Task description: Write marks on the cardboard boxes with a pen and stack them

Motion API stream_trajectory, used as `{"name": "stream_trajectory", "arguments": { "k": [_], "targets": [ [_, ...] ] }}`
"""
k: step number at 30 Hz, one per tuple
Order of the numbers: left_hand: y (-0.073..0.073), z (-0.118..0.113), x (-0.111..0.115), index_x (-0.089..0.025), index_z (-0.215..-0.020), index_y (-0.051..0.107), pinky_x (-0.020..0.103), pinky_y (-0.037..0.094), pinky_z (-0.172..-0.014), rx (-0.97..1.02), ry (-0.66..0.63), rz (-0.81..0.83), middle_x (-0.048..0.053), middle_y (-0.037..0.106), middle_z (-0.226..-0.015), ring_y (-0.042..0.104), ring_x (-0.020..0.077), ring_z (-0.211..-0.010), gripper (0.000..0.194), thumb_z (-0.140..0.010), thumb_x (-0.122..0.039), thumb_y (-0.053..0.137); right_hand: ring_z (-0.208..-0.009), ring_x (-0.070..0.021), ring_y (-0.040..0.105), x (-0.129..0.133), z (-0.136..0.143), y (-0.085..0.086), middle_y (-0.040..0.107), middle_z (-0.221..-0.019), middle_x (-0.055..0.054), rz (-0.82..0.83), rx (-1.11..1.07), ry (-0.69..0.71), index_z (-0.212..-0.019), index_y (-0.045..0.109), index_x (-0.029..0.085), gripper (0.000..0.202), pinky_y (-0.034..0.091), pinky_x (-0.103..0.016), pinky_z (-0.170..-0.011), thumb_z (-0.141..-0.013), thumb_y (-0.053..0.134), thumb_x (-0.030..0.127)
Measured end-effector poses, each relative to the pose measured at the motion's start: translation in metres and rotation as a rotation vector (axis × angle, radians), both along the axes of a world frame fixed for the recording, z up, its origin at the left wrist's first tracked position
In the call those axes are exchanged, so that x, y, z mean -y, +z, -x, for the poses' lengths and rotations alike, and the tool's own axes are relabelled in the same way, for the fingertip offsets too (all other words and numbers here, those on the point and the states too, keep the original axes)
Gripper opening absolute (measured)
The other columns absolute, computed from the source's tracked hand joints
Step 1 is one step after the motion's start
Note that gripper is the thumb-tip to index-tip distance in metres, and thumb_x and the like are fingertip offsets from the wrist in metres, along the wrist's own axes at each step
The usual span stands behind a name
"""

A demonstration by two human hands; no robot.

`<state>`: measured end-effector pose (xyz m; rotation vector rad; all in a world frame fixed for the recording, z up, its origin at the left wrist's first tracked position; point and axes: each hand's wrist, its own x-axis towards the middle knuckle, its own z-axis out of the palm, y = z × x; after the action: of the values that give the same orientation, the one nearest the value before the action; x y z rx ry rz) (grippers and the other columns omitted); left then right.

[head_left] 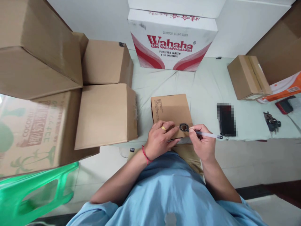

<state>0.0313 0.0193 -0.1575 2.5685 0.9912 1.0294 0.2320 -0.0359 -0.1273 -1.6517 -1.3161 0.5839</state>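
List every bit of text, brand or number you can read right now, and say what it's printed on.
"Wahaha", "PURIFIED WATER FOR DRINKING": white and red cardboard carton at the back.
"20200726 2110HT 01GC6", roughly; faint stamp on that carton.
Red characters on its top edge: upside down, unreadable.
"COCONUT": blurred brown and green printed box.
Small print on the flat brown cardboard box under the left hand and right hand: too small.

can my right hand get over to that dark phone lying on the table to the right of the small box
Probably yes. The right hand holds a pen at the small box, and the dark phone lies just to its right on the pale table cover with nothing between them. The pen occupies its grip, though.
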Motion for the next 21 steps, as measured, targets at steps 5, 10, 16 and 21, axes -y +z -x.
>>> {"name": "stream_trajectory", "arguments": {
  "k": [5, 10, 16, 21],
  "targets": [
    [0.0, 0.0, 0.0, -0.018, -0.123, 0.078, 0.041, 0.054, -0.086, -0.005, 0.001, 0.004, 0.011, 0.08, -0.118, 0.064, 0.0254, -0.097, 0.039, -0.106, -0.051, 0.068, -0.057, -0.0108, 0.056, -0.001, 0.0, 0.005, 0.067, -0.07, 0.003, 0.011, 0.058, 0.103, -0.092, 0.073, 0.021, 0.016, 0.045, -0.025, -0.057, -0.101, 0.065, 0.031],
    [0.0, 0.0, 0.0, -0.018, -0.122, 0.077, 0.041, 0.054, -0.085, -0.004, -0.003, 0.011, 0.01, 0.08, -0.119, 0.064, 0.0254, -0.098, 0.037, -0.105, -0.05, 0.07, -0.055, -0.0105, 0.055, 0.002, -0.004, 0.0, 0.065, -0.068, 0.004, -0.01, 0.017, 0.038, -0.088, 0.07, 0.021, 0.015, 0.044, -0.024, -0.055, -0.1, 0.066, 0.029],
    [0.003, 0.001, 0.001, -0.017, -0.123, 0.076, 0.043, 0.054, -0.085, -0.052, -0.016, 0.03, 0.011, 0.079, -0.124, 0.064, 0.0271, -0.099, 0.031, -0.097, -0.035, 0.076, -0.069, -0.0168, 0.067, -0.004, -0.049, -0.016, 0.079, -0.102, -0.007, -0.141, 0.211, -0.228, -0.122, 0.071, 0.021, 0.027, 0.056, -0.033, -0.067, -0.109, 0.058, 0.04],
    [0.003, 0.004, 0.0, -0.019, -0.125, 0.076, 0.044, 0.055, -0.086, -0.099, -0.023, 0.064, 0.011, 0.078, -0.127, 0.066, 0.0288, -0.104, 0.033, -0.095, -0.031, 0.075, -0.101, -0.0311, 0.062, -0.022, -0.092, -0.036, 0.076, -0.104, -0.015, 0.145, 0.772, 0.044, -0.125, 0.078, 0.019, 0.043, 0.054, -0.045, -0.09, -0.105, 0.041, 0.016]
  ]
}}
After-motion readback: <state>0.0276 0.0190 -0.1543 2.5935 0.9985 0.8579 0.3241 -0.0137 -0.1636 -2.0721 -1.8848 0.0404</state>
